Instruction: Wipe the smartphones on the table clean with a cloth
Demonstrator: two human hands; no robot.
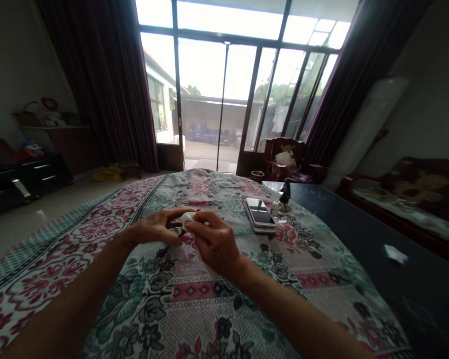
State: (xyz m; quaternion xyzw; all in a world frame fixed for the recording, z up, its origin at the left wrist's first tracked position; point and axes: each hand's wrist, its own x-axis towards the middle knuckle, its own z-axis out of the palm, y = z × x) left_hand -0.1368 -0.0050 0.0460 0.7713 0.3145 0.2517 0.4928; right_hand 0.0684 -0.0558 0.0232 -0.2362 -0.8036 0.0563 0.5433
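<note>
My right hand (217, 239) is closed, thumb and fingers pinching a small white object (187, 218) above the patterned tablecloth (153, 269). What exactly this object is I cannot make out; the fingers cover part of it. Just to its left, my left hand (159, 227) is open, with its thumb spread away from its fingers. The left fingertips reach to the far side of the white object, and whether they touch it is unclear. Something pale shows below my right palm, too blurred to name.
A phone (260, 212) lies on a pale flat thing right of my hands. Beside it stands a small dark figure (285, 192) on a clear base. A dark table surface (362, 254) adjoins on the right. Glass doors (202, 109) are ahead, a wooden chair (284, 154) beside them.
</note>
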